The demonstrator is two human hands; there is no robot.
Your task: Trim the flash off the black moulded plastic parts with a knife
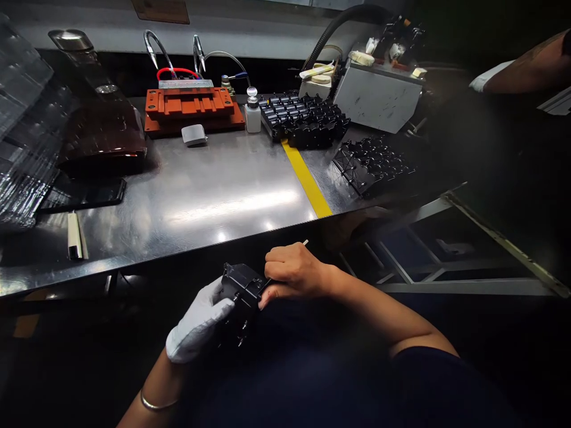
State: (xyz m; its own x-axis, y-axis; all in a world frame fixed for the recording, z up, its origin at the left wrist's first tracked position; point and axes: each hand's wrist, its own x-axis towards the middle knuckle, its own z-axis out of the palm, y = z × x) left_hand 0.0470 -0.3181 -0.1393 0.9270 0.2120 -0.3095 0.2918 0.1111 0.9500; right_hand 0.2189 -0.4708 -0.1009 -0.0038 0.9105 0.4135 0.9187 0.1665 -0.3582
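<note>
My left hand (pixel 198 321), in a white fabric glove, grips a black moulded plastic part (pixel 241 291) below the front edge of the bench. My right hand (pixel 292 270) is bare and rests against the top of that part. Its fingers are closed on a thin white stick (pixel 305 242), whose tip pokes out past the knuckles. The stick's other end is hidden by my fingers, close to the part. The part's lower end fades into shadow against my dark top.
A steel workbench (pixel 178 208) with a yellow stripe (pixel 306 178) holds an orange fixture (pixel 190 110), a white dispenser bottle (pixel 253 113) and black trays of parts (pixel 303 119). A co-worker's forearm (pixel 521 68) enters at upper right. A metal frame (pixel 459 285) stands at lower right.
</note>
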